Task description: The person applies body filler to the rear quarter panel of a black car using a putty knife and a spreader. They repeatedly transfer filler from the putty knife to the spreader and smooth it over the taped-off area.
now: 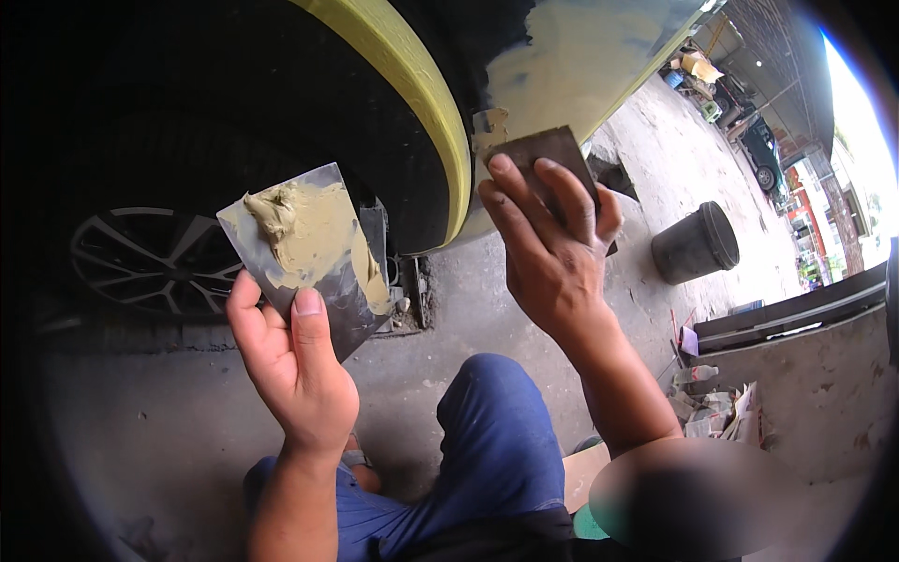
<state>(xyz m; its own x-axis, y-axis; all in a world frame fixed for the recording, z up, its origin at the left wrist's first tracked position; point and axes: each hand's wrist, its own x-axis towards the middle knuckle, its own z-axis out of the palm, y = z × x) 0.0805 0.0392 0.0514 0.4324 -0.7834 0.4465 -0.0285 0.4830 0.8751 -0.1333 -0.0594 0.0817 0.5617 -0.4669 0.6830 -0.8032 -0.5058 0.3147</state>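
Observation:
My left hand (295, 370) grips a metal plate (346, 332) carrying a lumpy heap of beige paste (281, 225). My right hand (552, 244) holds a dark, flat spreader (538, 142), fingers spread over its back, at the dark car panel (421, 37) beside a patch of beige filler (562, 66); whether its edge touches cannot be told. A yellow strip (417, 103) follows the curved wheel arch between my hands. A spoked wheel (178, 272) sits in shadow behind the plate.
A black bucket (691, 245) stands on the concrete floor (421, 384) at the right. Crumpled paper (716, 412), a plastic bottle (695, 375) and a low dark ledge (787, 318) are nearby. My bent knee (487, 403) is below. A parked car (763, 159) stands far back.

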